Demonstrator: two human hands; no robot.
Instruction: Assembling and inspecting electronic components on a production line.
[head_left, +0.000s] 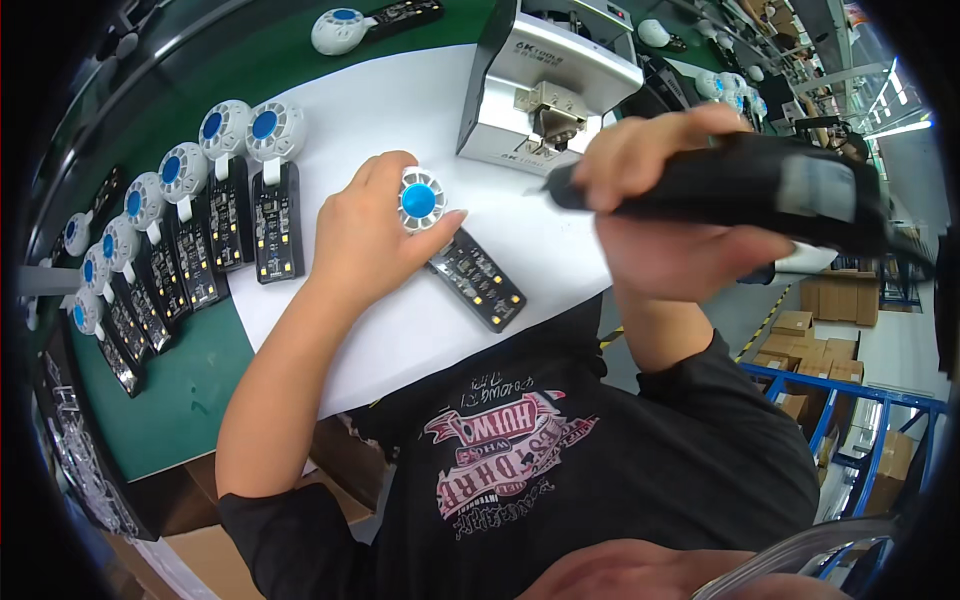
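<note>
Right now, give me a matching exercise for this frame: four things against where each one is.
Things:
1. left hand
2. right hand
3. row of fan assemblies
4. metal machine

Places:
A. lined up on the green mat
B. gripping the black power tool
C. at the far edge of the white sheet
D. pressing on the white-and-blue fan part

Pairs: 1-D, 2-B, 3-A, 4-C

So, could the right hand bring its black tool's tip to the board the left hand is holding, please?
Probably yes: the right hand holds the black tool just beside the board, with bare white mat between; the left hand covers only the fan end.
</note>
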